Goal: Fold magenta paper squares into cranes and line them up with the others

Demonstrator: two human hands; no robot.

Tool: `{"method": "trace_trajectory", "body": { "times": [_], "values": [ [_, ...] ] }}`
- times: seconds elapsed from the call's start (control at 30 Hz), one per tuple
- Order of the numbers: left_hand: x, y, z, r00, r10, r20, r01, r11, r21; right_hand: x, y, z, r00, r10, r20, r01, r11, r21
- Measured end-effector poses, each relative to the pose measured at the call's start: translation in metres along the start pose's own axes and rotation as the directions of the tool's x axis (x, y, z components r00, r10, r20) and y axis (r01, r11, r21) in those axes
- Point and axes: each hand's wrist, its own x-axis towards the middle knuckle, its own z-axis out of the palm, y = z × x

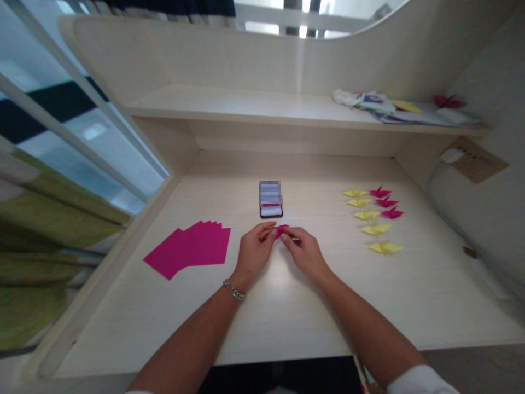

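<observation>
A small folded piece of magenta paper (281,230) is pinched between both my hands just above the pale desk (287,306). My left hand (254,253), with a metal bracelet at the wrist, grips its left end with thumb and fingers closed. My right hand (303,253) grips the right end the same way. Most of the paper is hidden by my fingers. A phone (270,199) stands just beyond my hands.
A fanned stack of magenta paper sheets (191,247) lies to the left. On the right, folded yellow cranes (371,219) and magenta cranes (386,202) sit in two rows. A shelf above holds papers (394,106) and a red folded figure (449,101).
</observation>
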Motion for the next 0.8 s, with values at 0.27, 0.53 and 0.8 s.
{"method": "trace_trajectory", "body": {
  "times": [0.27,0.53,0.8],
  "values": [
    [-0.004,0.01,-0.002,0.98,0.089,0.176,-0.11,0.987,0.115,0.012,0.01,0.0,0.946,0.319,0.063,-0.31,0.825,0.473],
    [0.004,0.008,-0.011,0.995,0.05,0.087,-0.063,0.985,0.16,0.011,0.008,-0.004,0.929,0.341,0.143,-0.37,0.839,0.4],
    [0.003,0.005,-0.006,0.975,-0.069,0.212,0.059,0.997,0.051,0.01,0.006,-0.013,0.963,0.214,0.165,-0.248,0.943,0.222]
  ]
}}
